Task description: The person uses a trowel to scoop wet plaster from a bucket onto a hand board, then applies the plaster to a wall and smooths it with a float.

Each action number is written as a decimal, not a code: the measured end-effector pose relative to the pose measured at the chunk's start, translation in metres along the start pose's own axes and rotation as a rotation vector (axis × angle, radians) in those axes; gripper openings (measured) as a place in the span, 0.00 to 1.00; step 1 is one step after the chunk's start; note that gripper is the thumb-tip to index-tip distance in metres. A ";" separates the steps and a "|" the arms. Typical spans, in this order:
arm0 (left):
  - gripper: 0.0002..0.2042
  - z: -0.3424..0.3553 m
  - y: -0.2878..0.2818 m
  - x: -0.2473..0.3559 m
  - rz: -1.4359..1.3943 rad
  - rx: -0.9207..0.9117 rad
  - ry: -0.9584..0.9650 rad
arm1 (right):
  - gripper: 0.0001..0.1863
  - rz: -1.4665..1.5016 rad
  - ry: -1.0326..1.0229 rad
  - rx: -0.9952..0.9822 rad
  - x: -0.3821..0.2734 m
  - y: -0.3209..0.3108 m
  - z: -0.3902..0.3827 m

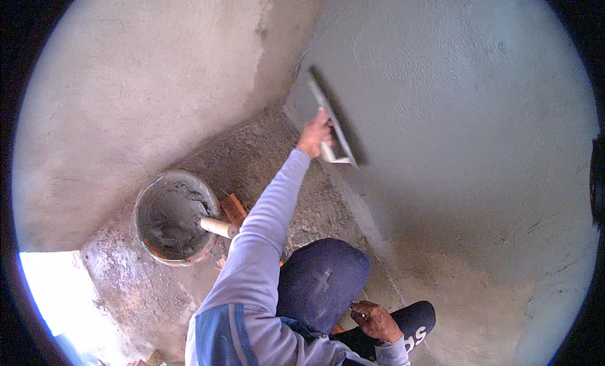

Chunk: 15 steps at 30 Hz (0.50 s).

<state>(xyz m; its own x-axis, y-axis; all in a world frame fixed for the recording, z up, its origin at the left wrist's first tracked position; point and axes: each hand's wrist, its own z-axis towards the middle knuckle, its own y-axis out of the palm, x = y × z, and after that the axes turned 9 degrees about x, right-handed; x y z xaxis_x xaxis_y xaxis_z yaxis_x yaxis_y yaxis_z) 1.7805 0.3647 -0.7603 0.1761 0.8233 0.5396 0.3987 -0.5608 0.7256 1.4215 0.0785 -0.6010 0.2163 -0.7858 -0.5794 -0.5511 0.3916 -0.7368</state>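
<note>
My left hand (313,134) was closed around the pale handle (327,153) of a long float (336,123), my arm stretched well out ahead of me. The float lay just to the right of my fist, between it and the grey plastered wall (454,114), near that wall's lower edge and its corner with the beige wall (151,82). Its long axis ran from the corner end back toward me, slanting roughly along the wall's foot; blur kept me from telling whether the blade touched the plaster. My right hand (377,322) was farther off, curled beside my knee (324,281); I couldn't tell whether it held anything. Left of my forearm stood a bucket (176,262) of mortar, a wooden-handled tool (218,227) leaning in it.
</note>
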 end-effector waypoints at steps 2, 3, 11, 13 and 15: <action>0.24 -0.035 0.037 0.017 0.185 -0.104 0.201 | 0.08 -0.040 -0.014 -0.029 0.007 0.004 0.000; 0.25 -0.053 0.054 0.031 0.312 -0.138 0.293 | 0.08 -0.078 0.005 -0.042 0.011 0.002 0.005; 0.26 -0.011 0.027 0.156 0.815 0.213 0.967 | 0.15 -0.057 0.046 0.080 0.022 -0.012 -0.011; 0.24 0.002 0.022 0.171 0.852 0.246 0.950 | 0.15 -0.035 -0.019 0.115 0.042 -0.002 -0.020; 0.23 0.019 0.018 0.171 0.816 0.298 0.919 | 0.16 -0.008 0.013 0.094 0.035 -0.004 -0.019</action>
<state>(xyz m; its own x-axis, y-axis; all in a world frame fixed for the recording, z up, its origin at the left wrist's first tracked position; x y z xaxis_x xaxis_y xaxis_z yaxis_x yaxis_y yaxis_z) 1.8352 0.4968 -0.6629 -0.1751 -0.1837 0.9673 0.6772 -0.7356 -0.0171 1.4163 0.0401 -0.6121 0.2097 -0.7952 -0.5690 -0.4713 0.4277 -0.7713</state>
